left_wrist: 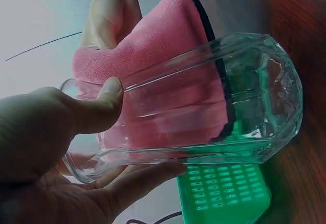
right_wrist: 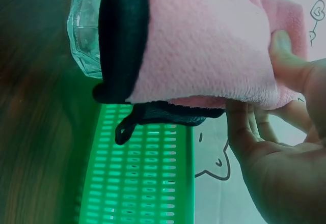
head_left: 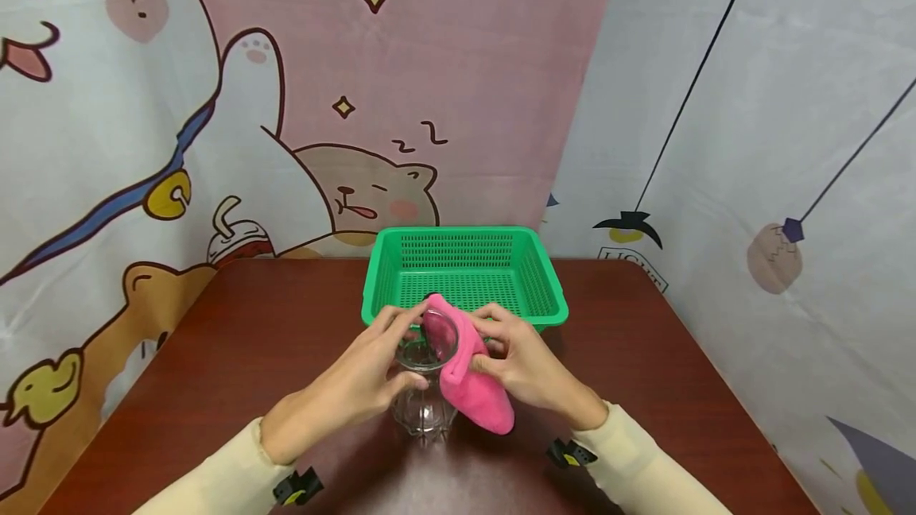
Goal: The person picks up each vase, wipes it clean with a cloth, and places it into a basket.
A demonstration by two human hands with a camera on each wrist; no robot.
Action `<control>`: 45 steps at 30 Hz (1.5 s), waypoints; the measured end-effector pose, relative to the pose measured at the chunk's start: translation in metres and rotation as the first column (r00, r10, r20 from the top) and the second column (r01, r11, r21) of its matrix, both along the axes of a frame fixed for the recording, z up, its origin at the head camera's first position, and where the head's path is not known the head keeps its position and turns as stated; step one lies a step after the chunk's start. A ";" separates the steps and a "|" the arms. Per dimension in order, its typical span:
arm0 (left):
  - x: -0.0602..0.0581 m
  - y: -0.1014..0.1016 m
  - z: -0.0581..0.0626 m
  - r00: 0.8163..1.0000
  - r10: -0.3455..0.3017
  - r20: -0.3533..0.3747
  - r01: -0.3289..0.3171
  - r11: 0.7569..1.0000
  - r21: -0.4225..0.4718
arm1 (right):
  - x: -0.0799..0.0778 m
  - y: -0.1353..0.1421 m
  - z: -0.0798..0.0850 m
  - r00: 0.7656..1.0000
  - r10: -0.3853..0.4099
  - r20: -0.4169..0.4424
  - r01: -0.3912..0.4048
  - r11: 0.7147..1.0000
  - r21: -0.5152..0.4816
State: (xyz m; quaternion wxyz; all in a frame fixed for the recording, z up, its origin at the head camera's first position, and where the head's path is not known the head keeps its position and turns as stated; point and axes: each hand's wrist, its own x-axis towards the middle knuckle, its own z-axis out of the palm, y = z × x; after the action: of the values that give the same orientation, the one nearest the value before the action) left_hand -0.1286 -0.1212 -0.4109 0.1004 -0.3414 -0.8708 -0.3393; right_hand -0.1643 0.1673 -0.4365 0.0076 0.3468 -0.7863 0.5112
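Note:
A clear ribbed glass vase (head_left: 425,410) with a flared rim stands between the hands, over the table in front of the basket. My left hand (head_left: 358,380) grips it near the rim, thumb on one side and fingers on the other. My right hand (head_left: 525,360) pinches a pink cloth (head_left: 485,402) with black edging between thumb and fingers. The cloth is folded over the rim: part of it hangs outside, and in the left wrist view the pink cloth (left_wrist: 168,35) shows through the glass wall. A small black loop (right_wrist: 125,132) dangles from the cloth in the right wrist view.
Just behind the hands sits a green plastic basket (head_left: 458,234) with slotted walls. The brown table (head_left: 286,316) reaches back to a cartoon-printed curtain (head_left: 494,86). Dark straps with yellow marks are on both sleeves.

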 end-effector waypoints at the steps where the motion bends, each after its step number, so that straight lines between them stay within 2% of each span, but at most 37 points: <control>1: 0.000 0.000 0.000 1.000 -0.002 0.003 0.002 1.000 -0.002 | 0.001 -0.001 0.000 1.000 -0.004 -0.009 0.004 1.000 0.007; 11: -0.001 0.000 0.001 1.000 0.014 0.027 -0.013 0.999 -0.030 | 0.003 -0.007 -0.002 0.994 -0.026 -0.106 0.036 0.994 0.098; 18: -0.001 0.002 -0.001 1.000 0.007 -0.015 -0.008 0.999 -0.042 | 0.004 -0.008 -0.005 0.983 -0.006 -0.182 0.049 0.972 0.230; 27: -0.002 0.004 0.001 1.000 0.019 -0.018 -0.020 0.998 -0.056 | 0.000 -0.007 -0.008 0.970 0.021 -0.241 0.057 0.948 0.312; 39: 0.000 0.002 0.003 0.999 0.007 0.033 -0.004 0.998 -0.070 | -0.003 -0.006 -0.018 0.972 0.103 -0.209 0.001 0.897 0.442; 45: 0.000 0.002 0.002 0.999 0.005 0.046 -0.002 0.998 -0.056 | -0.006 -0.004 -0.027 0.969 0.125 -0.213 0.009 0.844 0.536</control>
State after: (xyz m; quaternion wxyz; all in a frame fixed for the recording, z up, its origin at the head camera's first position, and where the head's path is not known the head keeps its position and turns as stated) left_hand -0.1287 -0.1190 -0.4089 0.0713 -0.3347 -0.8825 -0.3225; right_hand -0.1701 0.1631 -0.4630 -0.0097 0.4182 -0.8795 0.2271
